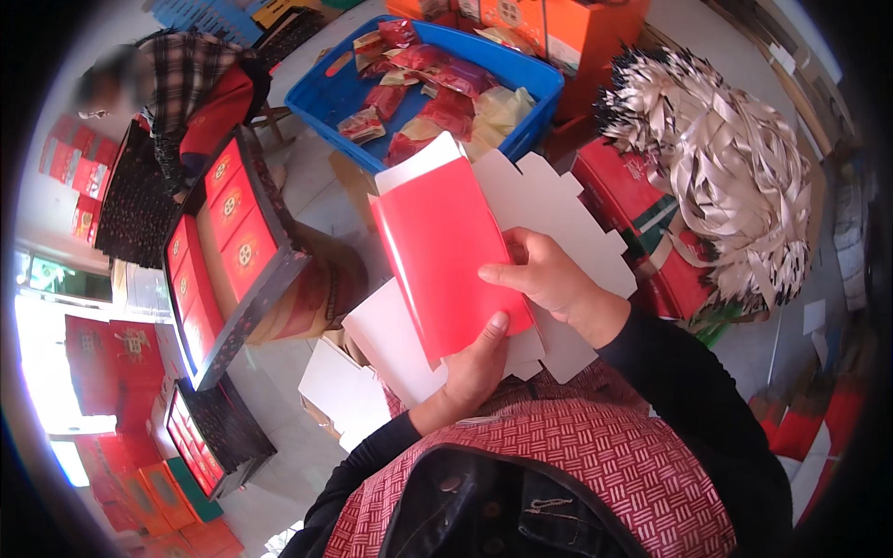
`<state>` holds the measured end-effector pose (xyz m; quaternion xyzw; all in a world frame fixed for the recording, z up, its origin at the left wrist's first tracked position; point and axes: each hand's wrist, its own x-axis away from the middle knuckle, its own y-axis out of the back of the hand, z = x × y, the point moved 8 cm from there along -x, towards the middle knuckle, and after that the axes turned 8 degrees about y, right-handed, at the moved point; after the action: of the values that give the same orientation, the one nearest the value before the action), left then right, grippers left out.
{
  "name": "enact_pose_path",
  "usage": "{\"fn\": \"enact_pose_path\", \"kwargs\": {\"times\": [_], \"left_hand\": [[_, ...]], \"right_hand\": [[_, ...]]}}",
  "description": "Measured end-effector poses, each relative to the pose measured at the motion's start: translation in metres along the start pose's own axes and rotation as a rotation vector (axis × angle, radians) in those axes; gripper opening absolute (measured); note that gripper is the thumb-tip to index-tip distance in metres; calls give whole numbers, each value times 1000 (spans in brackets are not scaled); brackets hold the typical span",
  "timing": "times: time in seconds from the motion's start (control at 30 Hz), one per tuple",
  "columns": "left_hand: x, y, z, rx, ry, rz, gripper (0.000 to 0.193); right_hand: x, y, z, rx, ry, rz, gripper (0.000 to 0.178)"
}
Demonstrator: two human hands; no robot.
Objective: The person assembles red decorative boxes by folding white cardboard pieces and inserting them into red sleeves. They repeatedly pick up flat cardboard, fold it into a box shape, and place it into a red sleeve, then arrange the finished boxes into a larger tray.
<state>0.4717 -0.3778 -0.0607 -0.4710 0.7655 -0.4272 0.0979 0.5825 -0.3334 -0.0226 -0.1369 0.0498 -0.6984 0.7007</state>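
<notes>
Both my hands hold a glossy red carton (442,246), with white inner flaps sticking out at its far end. My left hand (472,370) grips its near edge, the thumb lying on the red face. From the right, my right hand (553,279) pinches the side edge with its thumb on top; its other fingers are partly hidden. Flat white cardboard blanks (558,209) with cut flaps lie beneath the carton, over my lap. Another white blank (344,395) lies to the left of my left hand.
A blue plastic crate (326,98) of red and yellow packets stands ahead. Beige ribbons (735,186) are heaped on red boxes (633,214) at right. To the left, a dark tray (288,265) holds red boxes; a co-worker (191,74) in plaid bends behind it.
</notes>
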Motion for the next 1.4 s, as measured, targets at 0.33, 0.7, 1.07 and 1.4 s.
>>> {"fn": "enact_pose_path", "kwargs": {"times": [0.33, 0.7, 1.07, 1.4], "left_hand": [[86, -2, -20, -753, 370, 569, 41], [10, 30, -128, -1132, -431, -471, 95], [7, 28, -123, -889, -434, -309, 79], [-26, 39, -130, -698, -163, -220, 58]], "right_hand": [[8, 12, -21, 119, 31, -22, 27], [51, -42, 13, 597, 371, 75, 66], [24, -28, 25, 488, 477, 92, 64], [-46, -6, 35, 302, 280, 246, 53]]}}
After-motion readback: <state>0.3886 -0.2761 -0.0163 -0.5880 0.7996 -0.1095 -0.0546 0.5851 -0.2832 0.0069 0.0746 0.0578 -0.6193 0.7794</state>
